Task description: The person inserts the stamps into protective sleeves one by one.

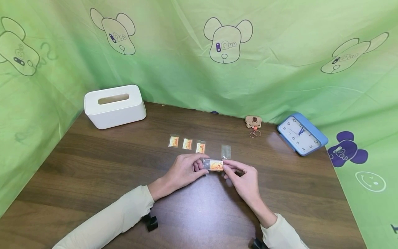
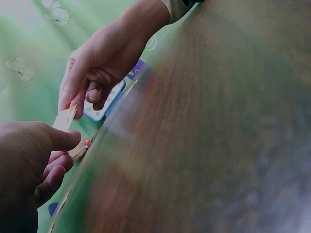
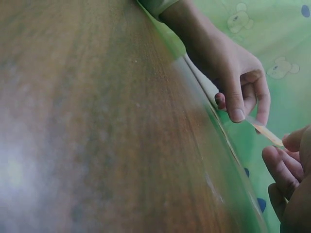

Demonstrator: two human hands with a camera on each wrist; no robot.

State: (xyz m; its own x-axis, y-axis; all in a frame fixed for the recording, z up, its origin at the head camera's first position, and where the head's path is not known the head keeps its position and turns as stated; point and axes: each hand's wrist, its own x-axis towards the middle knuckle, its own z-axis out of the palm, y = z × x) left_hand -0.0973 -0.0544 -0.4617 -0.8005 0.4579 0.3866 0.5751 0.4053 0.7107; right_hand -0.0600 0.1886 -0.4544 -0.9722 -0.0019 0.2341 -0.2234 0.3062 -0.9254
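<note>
In the head view, a clear plastic sleeve (image 1: 206,164) lies stretched between both hands, with a small orange-and-white card (image 1: 216,165) at its right end. My left hand (image 1: 186,168) pinches the sleeve's left end between thumb and fingers. At the other end, my right hand (image 1: 245,178) pinches the card's right edge between thumb and index finger. Both wrist views show the thin piece held above the table. How far the card sits inside the sleeve, I cannot tell. Just beyond the hands lie three sleeved orange cards (image 1: 187,144) in a row and a clear sleeve (image 1: 226,151).
A white tissue box (image 1: 115,107) stands at the back left of the brown wooden table (image 1: 102,166). Toward the back right are a bear-shaped keychain (image 1: 253,122) and a blue clock (image 1: 301,135). A green printed curtain (image 1: 174,52) hangs behind.
</note>
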